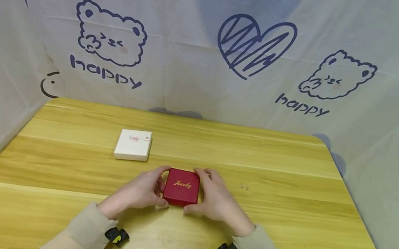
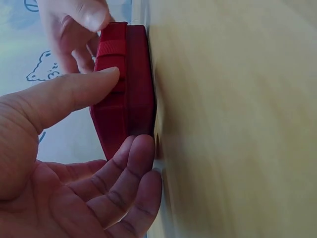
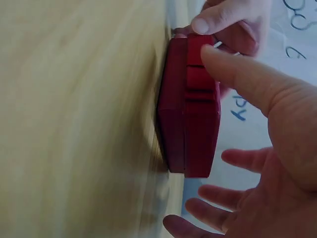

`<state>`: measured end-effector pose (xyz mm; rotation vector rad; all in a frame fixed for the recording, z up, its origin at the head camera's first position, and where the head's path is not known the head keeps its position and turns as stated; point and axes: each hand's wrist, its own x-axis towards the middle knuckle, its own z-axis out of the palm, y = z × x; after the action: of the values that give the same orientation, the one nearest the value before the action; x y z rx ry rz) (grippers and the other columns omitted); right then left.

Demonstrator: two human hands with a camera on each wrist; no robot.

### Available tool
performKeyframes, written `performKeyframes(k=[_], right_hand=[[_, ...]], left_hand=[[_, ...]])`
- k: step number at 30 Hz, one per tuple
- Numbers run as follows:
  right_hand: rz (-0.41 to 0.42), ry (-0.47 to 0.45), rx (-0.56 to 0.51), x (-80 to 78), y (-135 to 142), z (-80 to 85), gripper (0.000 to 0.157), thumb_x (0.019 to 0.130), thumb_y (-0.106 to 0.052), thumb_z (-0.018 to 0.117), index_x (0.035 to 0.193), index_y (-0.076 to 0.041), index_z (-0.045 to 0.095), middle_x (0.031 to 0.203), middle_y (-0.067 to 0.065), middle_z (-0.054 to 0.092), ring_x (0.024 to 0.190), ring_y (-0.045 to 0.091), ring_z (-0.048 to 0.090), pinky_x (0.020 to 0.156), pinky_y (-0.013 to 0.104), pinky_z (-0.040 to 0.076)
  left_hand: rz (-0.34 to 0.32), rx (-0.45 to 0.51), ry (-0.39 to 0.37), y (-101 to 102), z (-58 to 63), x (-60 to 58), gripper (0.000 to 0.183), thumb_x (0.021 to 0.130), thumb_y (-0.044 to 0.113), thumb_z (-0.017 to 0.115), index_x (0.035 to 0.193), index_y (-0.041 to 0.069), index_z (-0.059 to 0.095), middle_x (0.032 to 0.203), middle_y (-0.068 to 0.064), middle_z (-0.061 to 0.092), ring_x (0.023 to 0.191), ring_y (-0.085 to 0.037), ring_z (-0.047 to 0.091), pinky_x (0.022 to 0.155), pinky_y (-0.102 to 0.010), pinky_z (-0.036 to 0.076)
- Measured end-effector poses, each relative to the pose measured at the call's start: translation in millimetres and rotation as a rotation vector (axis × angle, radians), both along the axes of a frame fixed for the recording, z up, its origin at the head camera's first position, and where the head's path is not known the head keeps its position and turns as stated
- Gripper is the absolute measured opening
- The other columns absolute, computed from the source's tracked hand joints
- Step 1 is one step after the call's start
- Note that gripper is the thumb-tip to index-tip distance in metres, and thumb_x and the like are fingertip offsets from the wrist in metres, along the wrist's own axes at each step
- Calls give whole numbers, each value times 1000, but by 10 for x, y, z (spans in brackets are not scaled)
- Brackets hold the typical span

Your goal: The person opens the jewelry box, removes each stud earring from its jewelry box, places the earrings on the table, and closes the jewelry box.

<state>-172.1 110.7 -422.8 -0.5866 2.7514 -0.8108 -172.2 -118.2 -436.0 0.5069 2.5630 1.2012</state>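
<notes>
A dark red jewelry box [image 1: 182,187], its lid closed, sits on the table with gold "Jewelry" lettering on top. A ribbon bow [image 2: 113,48] decorates the front of its lid. From the left side my left hand [image 1: 143,188] holds it, thumb [image 2: 101,82] on the lid's front and fingertips at the lower side wall. My right hand [image 1: 216,198] spans the right side from front to back. Its thumb [image 3: 228,62] presses the lid's front edge beside the bow, while the index finger reaches the back corner and the other fingers spread apart.
A flat white box [image 1: 133,145] with a red print lies behind and left of the red one. Two tiny pale pieces [image 1: 244,187] rest on the wooden table [image 1: 294,175] to the right. A printed cloth [image 1: 176,72] hangs behind the table and along its sides.
</notes>
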Motion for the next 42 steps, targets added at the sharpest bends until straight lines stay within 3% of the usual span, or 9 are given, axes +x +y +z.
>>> performKeyframes(k=[7, 18, 27, 31, 35, 42], right_hand=[[124, 53, 121, -70, -170, 19, 109, 68, -42, 90, 153, -9, 31, 145, 17, 38, 129, 34, 40, 102, 49, 41], [171, 127, 291, -133, -374, -22, 107, 68, -44, 88, 150, -2, 33, 137, 14, 48, 124, 31, 44, 104, 45, 40], [159, 105, 243, -161, -388, -7, 98, 67, -34, 87, 146, -4, 38, 125, 10, 51, 109, 25, 49, 92, 37, 48], [142, 51, 175, -185, -361, 4, 95, 67, -32, 87, 145, -5, 39, 123, 9, 52, 106, 22, 50, 86, 36, 50], [138, 11, 120, -203, -333, 23, 93, 68, -31, 86, 145, -4, 39, 123, 8, 53, 104, 21, 52, 85, 35, 50], [173, -18, 87, -208, -292, 71, 91, 72, -29, 84, 146, -3, 37, 123, 8, 54, 101, 19, 53, 83, 32, 50]], left_hand=[[-10, -9, 13, -10, 9, 4, 88, 69, 1, 86, 143, -1, 38, 84, -2, 60, 73, -13, 57, 65, -29, 51], [-7, -1, 4, -13, 31, 7, 89, 68, 0, 86, 143, -4, 38, 85, -4, 60, 73, -13, 57, 65, -29, 52], [12, -2, 20, -4, 9, -7, 90, 67, -1, 86, 143, -4, 38, 89, -5, 60, 75, -16, 57, 66, -31, 51], [26, -6, 49, 11, -2, -11, 91, 66, 2, 87, 143, -4, 39, 105, -9, 62, 90, -23, 61, 78, -38, 52], [20, 0, 97, 19, 3, -16, 93, 67, 4, 88, 145, -6, 38, 124, -17, 60, 110, -31, 59, 96, -48, 47], [4, 30, 95, 29, 19, -19, 96, 70, 6, 87, 148, -5, 33, 139, -18, 51, 117, -34, 57, 101, -48, 44]])
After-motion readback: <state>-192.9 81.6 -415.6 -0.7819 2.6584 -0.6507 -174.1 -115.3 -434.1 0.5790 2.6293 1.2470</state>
